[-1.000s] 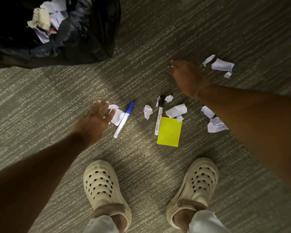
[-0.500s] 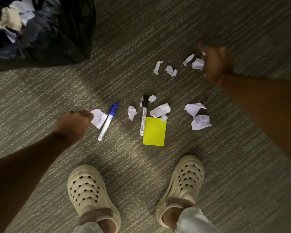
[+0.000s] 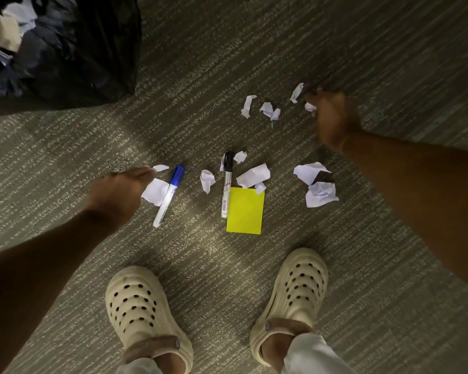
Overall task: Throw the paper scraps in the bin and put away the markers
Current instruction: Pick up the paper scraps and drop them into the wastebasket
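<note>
The left hand (image 3: pixel 119 193), loosely splayed a second ago, is now curled with its grip closed on a white scrap (image 3: pixel 155 191) beside the blue-capped marker (image 3: pixel 169 195). The right hand (image 3: pixel 333 117) has moved right and pinches a small scrap (image 3: pixel 310 106). Other scraps (image 3: pixel 254 175) lie on the carpet (image 3: pixel 254 49) around the black-capped marker (image 3: pixel 226 183), whose print is unreadable, and the yellow pad (image 3: pixel 246 210). The black bin bag (image 3: pixel 73 49) sits far left.
</note>
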A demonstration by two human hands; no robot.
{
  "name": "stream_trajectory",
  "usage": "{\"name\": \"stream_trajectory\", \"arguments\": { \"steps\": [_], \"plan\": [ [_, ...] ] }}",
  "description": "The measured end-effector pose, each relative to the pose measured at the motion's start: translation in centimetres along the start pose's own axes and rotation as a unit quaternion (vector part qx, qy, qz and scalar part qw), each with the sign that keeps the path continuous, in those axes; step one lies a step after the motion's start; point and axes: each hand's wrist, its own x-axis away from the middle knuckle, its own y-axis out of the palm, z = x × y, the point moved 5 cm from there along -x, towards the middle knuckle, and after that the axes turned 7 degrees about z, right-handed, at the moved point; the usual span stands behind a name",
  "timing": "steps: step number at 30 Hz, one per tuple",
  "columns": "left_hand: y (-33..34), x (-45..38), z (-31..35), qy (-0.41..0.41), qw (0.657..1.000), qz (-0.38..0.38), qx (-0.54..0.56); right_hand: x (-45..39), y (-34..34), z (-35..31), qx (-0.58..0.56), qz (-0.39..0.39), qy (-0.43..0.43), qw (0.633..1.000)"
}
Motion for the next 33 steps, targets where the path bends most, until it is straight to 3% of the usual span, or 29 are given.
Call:
{"name": "stream_trajectory", "arguments": {
  "steps": [6,13,19,23,30,33],
  "plan": [
    [-0.7,-0.3,-0.6,0.022,0.999,0.003,-0.046,-2.7,-2.8,-0.6,-0.081,0.067,0.047,0.993],
    [0.3,0.5,-0.9,0.024,0.998,-0.036,-0.050,-2.7,-0.1,-6.4,-0.047,-0.059,-0.069,0.995],
    [0.7,0.2,-0.7,0.028,0.996,-0.067,-0.057,-1.3,1.9,-9.1,-0.013,-0.045,-0.191,0.980],
    [0.6,0.1,-0.3,0.039,0.993,-0.086,-0.077,-1.0,2.6,-9.4,0.084,-0.055,-0.259,0.961],
    [0.8,0.4,0.2,0.034,0.990,-0.104,-0.086,1.3,1.8,-6.4,0.111,-0.054,-0.270,0.955],
    [0.7,0.4,0.9,0.023,0.994,-0.094,-0.056,1.4,1.8,-4.9,0.109,-0.048,-0.211,0.970]
  ]
}}
